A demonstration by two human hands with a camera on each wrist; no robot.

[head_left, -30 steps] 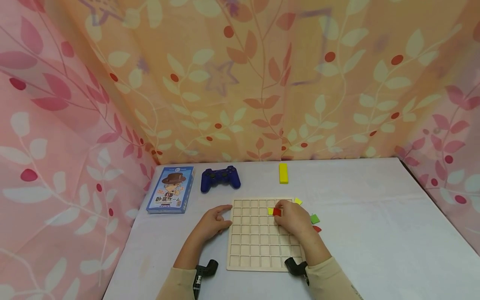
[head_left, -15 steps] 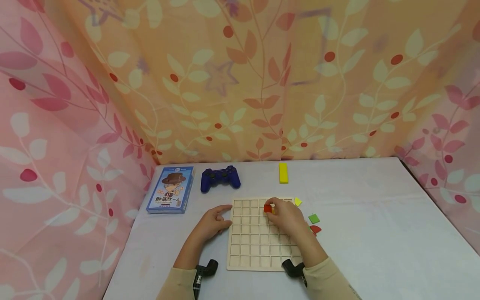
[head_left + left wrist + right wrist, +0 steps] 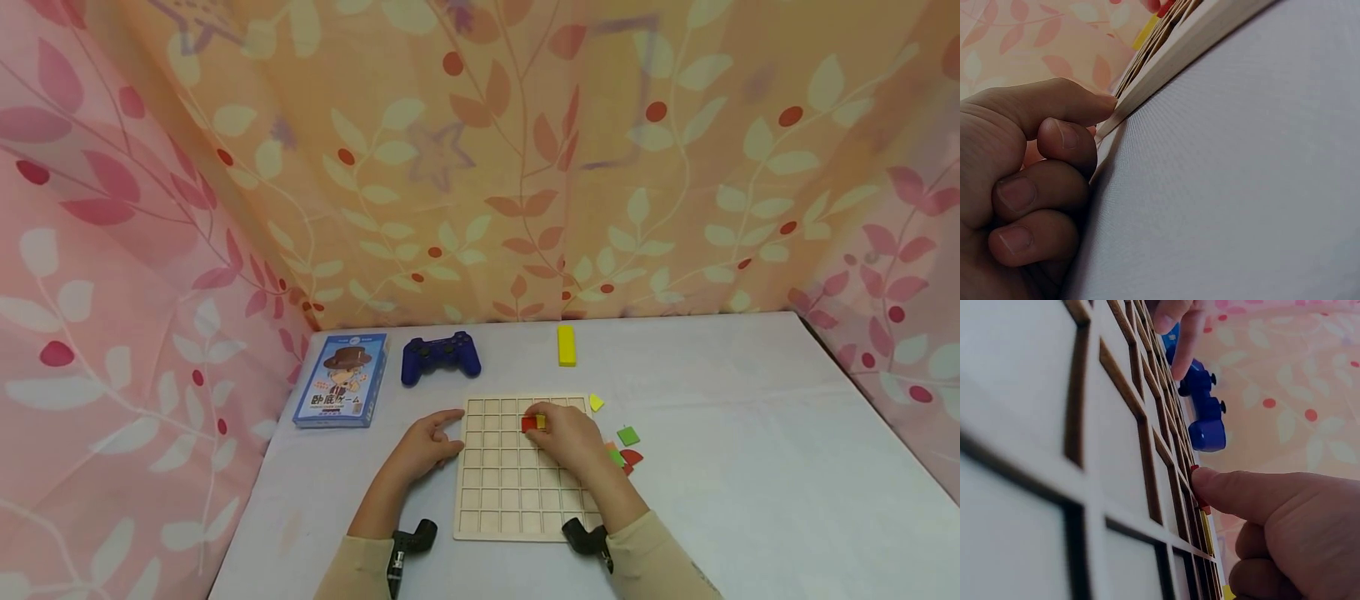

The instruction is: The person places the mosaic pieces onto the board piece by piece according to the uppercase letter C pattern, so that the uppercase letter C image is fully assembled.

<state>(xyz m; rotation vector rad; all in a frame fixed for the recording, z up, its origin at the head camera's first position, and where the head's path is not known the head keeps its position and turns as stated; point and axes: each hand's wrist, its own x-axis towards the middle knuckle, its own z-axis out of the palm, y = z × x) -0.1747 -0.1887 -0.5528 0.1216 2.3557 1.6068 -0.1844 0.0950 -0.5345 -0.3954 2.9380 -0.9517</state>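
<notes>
My right hand [image 3: 573, 440] is over the upper right part of a wooden grid board [image 3: 498, 477]. Between thumb and index finger it pinches a small red square tile [image 3: 528, 424], low at the grid. Just right of that tile a yellow tile [image 3: 541, 422] sits in the grid, partly covered by the fingers. In the right wrist view the thumb hides much of the red tile [image 3: 1203, 504]. At the board's left edge my left hand [image 3: 420, 448] rests, thumb and index finger touching the rim. Its other fingers are loosely curled, holding nothing, in the left wrist view.
Loose pieces lie right of the board: a yellow one [image 3: 596, 403], a green square [image 3: 628, 436], a red rounded one [image 3: 632, 457] and others partly behind the right hand. Behind stand a blue game box [image 3: 341, 380], a blue game controller [image 3: 441, 357] and a yellow block [image 3: 567, 346].
My right hand has shifted left with the red tile, from right of the yellow tile to its left. More loose pieces show beside the right wrist. The left hand stays put.
</notes>
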